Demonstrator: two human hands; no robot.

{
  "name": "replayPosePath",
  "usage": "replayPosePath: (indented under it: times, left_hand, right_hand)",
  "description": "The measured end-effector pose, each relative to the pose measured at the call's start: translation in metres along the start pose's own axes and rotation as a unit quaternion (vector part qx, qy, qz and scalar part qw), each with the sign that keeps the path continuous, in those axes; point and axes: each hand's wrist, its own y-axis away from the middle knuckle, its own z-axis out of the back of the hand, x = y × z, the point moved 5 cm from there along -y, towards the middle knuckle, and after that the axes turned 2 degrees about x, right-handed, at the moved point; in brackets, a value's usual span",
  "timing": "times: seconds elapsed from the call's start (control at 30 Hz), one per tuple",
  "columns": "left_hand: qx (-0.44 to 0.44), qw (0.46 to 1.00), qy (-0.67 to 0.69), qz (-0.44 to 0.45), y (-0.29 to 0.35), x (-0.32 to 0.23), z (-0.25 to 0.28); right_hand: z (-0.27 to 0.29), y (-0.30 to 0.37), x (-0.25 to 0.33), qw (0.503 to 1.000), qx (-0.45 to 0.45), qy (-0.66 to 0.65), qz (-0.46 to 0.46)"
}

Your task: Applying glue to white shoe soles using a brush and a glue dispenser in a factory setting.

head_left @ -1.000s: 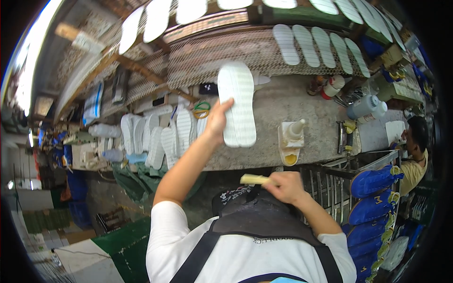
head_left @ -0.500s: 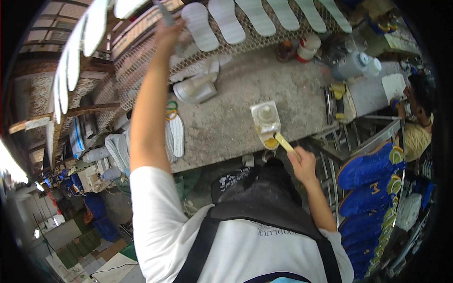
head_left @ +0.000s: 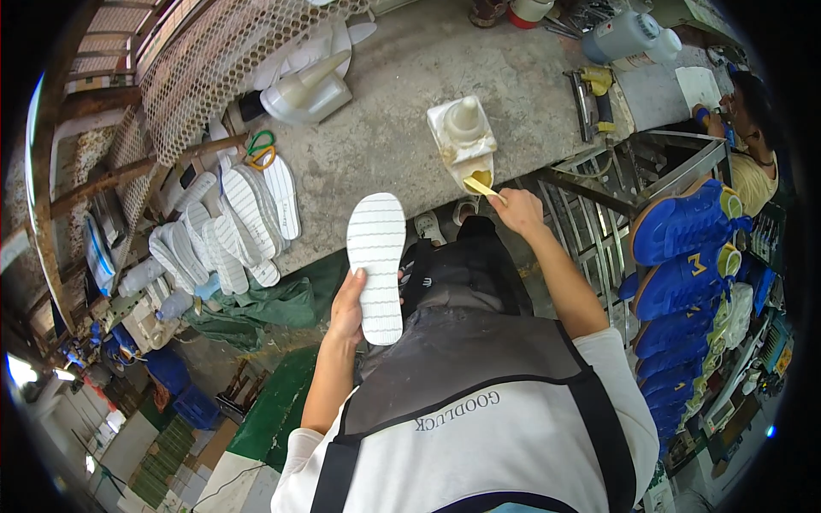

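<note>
My left hand (head_left: 345,309) grips a white insole (head_left: 377,248) with thin grey stripes, holding it up in front of my apron (head_left: 479,342) near the bench edge. The thumb lies on its striped face; the other fingers are mostly hidden behind it. In my right hand (head_left: 519,211) is a yellow-handled brush (head_left: 485,188). Its lower end dips into the yellowish cup of a white glue dispenser (head_left: 464,122) at the bench's front edge; the bristles are hidden there.
Striped insoles (head_left: 248,214) lie piled on the bench (head_left: 376,128) at left, beside green-and-orange scissors (head_left: 262,152). Another white dispenser (head_left: 308,90) stands behind them. At right are a hammer (head_left: 602,98), jugs (head_left: 620,36), a rack of blue shoes (head_left: 684,227) and a seated person (head_left: 753,162).
My left hand has come down from the mesh rack at upper left and now holds the insole before me. My right hand keeps the brush at the glue cup. The view has shifted.
</note>
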Motion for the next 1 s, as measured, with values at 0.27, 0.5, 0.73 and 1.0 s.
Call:
replayPosePath:
  times: [0.27,0.5,0.73,1.0]
  left_hand:
    - [0.070,0.997,-0.028,-0.035,-0.004,-0.019,0.002]
    - [0.055,0.989,0.103,-0.096,0.008,-0.057,-0.009]
    - [0.069,0.960,0.248,-0.108,0.018,-0.072,0.035]
    - [0.136,0.949,0.225,-0.172,0.066,-0.056,0.073]
  right_hand:
    - [0.064,0.045,0.098,0.824,0.263,-0.451,0.219]
    - [0.095,0.090,0.203,0.902,0.153,-0.110,0.388]
    - [0.072,0.129,0.239,0.866,0.109,-0.174,0.457]
    - [0.080,0.081,0.269,0.900,0.025,-0.187,0.394]
